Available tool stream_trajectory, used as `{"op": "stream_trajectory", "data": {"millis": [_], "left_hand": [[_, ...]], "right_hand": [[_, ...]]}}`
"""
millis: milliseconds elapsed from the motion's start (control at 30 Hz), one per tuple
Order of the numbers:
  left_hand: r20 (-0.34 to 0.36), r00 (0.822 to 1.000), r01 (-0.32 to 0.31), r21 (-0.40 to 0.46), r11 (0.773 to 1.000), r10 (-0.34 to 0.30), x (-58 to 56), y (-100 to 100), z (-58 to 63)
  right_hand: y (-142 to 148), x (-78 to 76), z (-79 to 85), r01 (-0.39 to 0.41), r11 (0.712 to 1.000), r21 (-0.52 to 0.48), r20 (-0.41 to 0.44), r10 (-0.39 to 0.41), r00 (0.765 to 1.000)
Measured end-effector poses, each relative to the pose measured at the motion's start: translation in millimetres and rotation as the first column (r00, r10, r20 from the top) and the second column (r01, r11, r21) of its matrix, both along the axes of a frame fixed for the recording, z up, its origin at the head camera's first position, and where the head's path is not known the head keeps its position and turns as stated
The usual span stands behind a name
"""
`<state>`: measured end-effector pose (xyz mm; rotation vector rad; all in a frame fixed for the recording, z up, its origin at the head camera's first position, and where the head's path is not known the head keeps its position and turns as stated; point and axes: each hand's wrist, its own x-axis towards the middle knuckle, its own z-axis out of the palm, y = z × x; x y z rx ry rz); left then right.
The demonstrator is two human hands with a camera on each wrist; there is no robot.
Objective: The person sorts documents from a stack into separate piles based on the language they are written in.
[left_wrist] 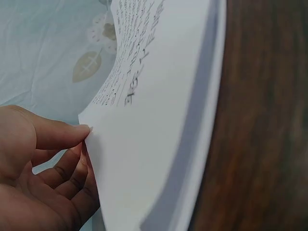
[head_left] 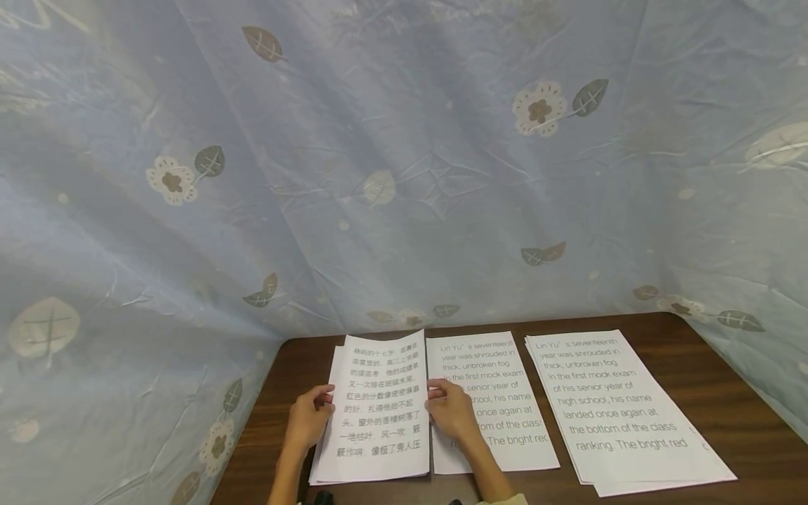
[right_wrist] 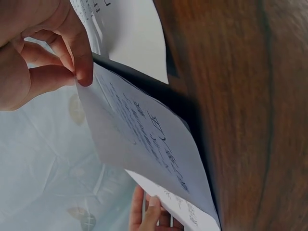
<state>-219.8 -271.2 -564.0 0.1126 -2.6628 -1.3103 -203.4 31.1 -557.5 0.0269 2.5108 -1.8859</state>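
Observation:
A white paper sheet printed with Chinese characters [head_left: 379, 410] is held over the left paper stack, its edges raised and bowed. My left hand [head_left: 308, 421] pinches its left edge between thumb and fingers; the left wrist view shows the thumb on top of the paper [left_wrist: 144, 144]. At the opposite edge my right hand [head_left: 454, 415] pinches the sheet [right_wrist: 139, 130] between thumb and index finger, as seen in the right wrist view. The right forearm passes over the middle stack of English-printed sheets [head_left: 499, 365]. Below the sheet, edges of more paper [head_left: 318, 477] show at the left.
A third stack of English-printed paper [head_left: 618, 414] lies to the right, its sheets slightly fanned. All sit on a dark brown wooden table [head_left: 265, 414]. A pale blue cloth [head_left: 404, 175] with leaves and flowers hangs behind and at the sides.

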Motion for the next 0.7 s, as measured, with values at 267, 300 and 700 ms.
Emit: {"op": "stream_trajectory", "data": {"millis": [267, 300, 700], "left_hand": [[0.003, 1.0, -0.011, 0.017, 1.0, 0.011, 0.2, -8.6, 0.4], [0.002, 1.0, -0.01, 0.019, 1.0, 0.01, 0.0, -9.5, 0.0], [-0.002, 1.0, -0.017, -0.013, 1.0, 0.017, -1.3, -11.2, -1.7]], "right_hand": [[-9.0, 1.5, -1.4, -0.033, 0.999, 0.01, -0.006, 0.033, 0.999], [-10.1, 1.4, -1.6, -0.035, 0.999, 0.016, -0.006, 0.035, 0.999], [-12.2, -1.3, -5.1, -0.035, 0.997, 0.069, -0.031, 0.037, 0.999]]}}
